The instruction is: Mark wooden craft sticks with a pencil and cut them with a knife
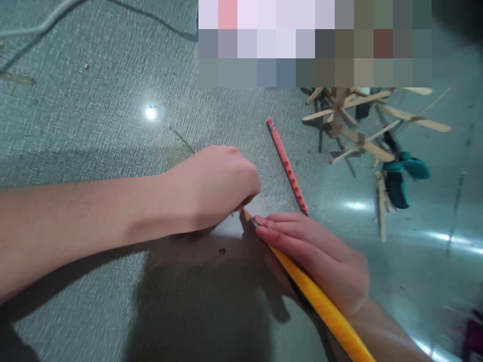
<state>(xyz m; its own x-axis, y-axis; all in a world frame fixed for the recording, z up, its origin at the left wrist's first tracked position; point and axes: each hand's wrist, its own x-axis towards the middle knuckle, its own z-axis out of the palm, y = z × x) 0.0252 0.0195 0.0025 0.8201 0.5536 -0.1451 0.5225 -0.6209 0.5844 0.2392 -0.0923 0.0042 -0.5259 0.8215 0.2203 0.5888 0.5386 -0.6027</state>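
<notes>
My left hand (pixel 222 183) is closed in a fist, knuckles up, low over the grey-green table. What its fingers hold, if anything, is hidden beneath it. From the lower right, my right hand (pixel 317 256) is closed around a long yellow-handled tool (pixel 320 296). A grey band and a narrow tan tip show at the tool's far end, right by the left fist; its exact kind is unclear. Just beyond the right fingertips lies a pink pencil (pixel 287 168) with a row of dimples and an eraser end.
Joined wooden craft sticks (pixel 347 120) form a structure at the upper right. Beside it is a tool with teal-and-black handles (pixel 405 171). A pale cable (pixel 41 27) crosses the upper left, with wood scraps (pixel 17 78) below. A blurred patch hides the top.
</notes>
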